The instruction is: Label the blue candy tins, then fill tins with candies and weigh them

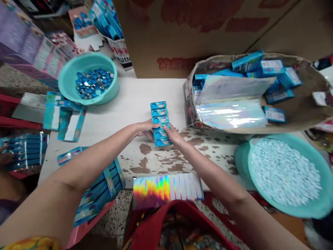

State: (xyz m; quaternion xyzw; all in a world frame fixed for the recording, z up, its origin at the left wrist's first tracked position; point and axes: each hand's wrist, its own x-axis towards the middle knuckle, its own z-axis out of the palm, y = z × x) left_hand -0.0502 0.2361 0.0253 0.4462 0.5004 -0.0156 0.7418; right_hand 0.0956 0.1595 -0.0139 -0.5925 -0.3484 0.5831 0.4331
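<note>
Several small blue boxes [159,113], each with a round recess at its left end, lie in a column on the white worktable. My left hand [145,129] grips the column's left edge, thumb on top. From the right side my right hand [171,133] holds the same boxes, with its thumb pressed on one of them. My fingers under and behind the boxes are partly hidden. Nearer to me, a row of shiny holographic strips [166,189] lies at the table's front edge.
At left stands a teal basin [114,88] of blue and silver discs, beside flat blue cartons [73,126]. A cut-open cardboard box [188,104] holds blue boxes and a holographic sheet. A teal tub [243,159] contains small pale pieces. Another person's hand [5,156] is at far left.
</note>
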